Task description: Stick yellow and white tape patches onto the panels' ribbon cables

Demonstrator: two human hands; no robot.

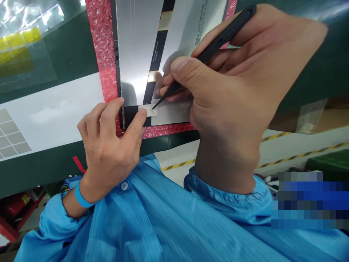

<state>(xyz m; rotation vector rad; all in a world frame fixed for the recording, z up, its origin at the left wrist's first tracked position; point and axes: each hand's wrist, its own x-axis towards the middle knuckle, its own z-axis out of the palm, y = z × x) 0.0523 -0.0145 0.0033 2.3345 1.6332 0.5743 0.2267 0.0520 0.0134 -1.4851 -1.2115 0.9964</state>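
Note:
A silver flat panel [139, 43], which looks like the back of a display screen, lies on pink bubble wrap [101, 47]. A black flex strip [155, 54] runs down it to a small pale piece of tape [149, 109] near the lower edge. My left hand [110, 142] rests at the panel's lower left corner, fingers apart, one fingertip pressing the tape's left end and another on the panel's side edge. Black tweezers [218, 43] are pinched in my right hand [226, 87]. Their tip touches or nearly touches the tape; the gap between their prongs cannot be made out.
On the dark green table [73, 89], a white sheet [62, 112] with grey squares [15, 133] lies left. Beyond it is a clear plastic sheet with yellow tabs [16, 40]. Below the table edge, striped floor tape [180, 165] shows. Blurred blocks hide the lower right.

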